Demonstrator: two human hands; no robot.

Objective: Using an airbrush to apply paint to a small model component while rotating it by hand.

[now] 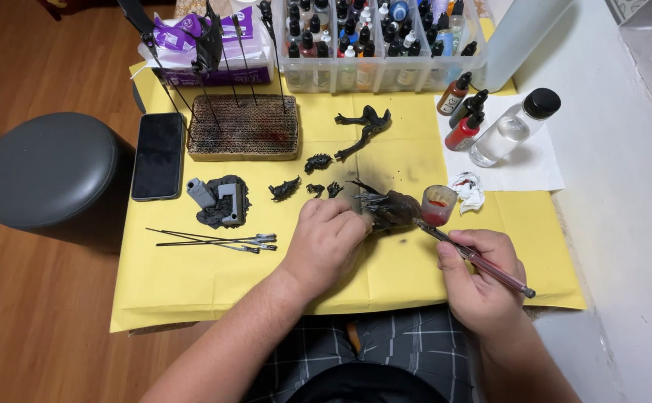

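Floor: warm brown wood planks. Round grey padded stool stands at left, just beside the low table. Table covered with yellow paper sheet. White surface along right side (wall or ledge, unclear). Light even, soft shadows.

A bright yellow paper sheet covers the table; the stool is dark grey, the phone black, the winged model piece blackish brown, the airbrush cup red inside, the shorts grey plaid
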